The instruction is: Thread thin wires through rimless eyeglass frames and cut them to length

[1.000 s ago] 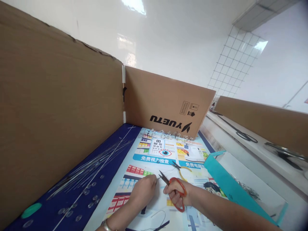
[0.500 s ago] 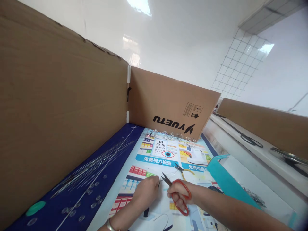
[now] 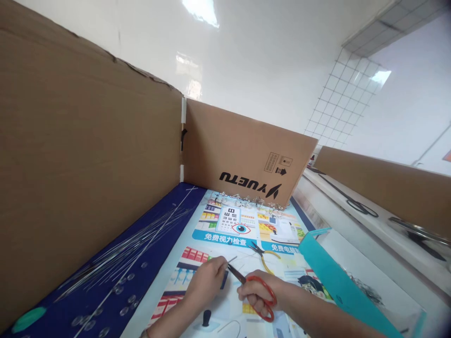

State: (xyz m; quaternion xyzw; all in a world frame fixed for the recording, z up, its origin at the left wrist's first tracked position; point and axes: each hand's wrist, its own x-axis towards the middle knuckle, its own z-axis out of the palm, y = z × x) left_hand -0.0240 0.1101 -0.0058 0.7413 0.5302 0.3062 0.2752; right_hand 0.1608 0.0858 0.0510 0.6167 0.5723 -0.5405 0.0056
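Note:
My right hand [image 3: 254, 292] grips red-handled scissors [image 3: 261, 292], fingers through the loops, with the dark blades pointing left toward my left hand. My left hand [image 3: 205, 282] is closed in a pinch on a thin silvery wire [image 3: 230, 259] that sticks out just beyond its fingertips. The scissor blades meet the wire close to the left fingers. Both hands hover low over a printed poster [image 3: 225, 234] covering the table.
Yellow-handled pliers [image 3: 263, 254] lie just beyond the hands. A bundle of long wires [image 3: 130, 246] and small clear discs [image 3: 123, 293] lie on the blue strip at left. Cardboard walls [image 3: 84, 155] enclose left and back. A teal tray [image 3: 334, 277] sits right; black scissors [image 3: 355, 203] lie on the neighbouring bench.
The scissor blades have closed in toward the left fingers and now meet the wire. The view has shifted slightly; both hands stay in the same spot.

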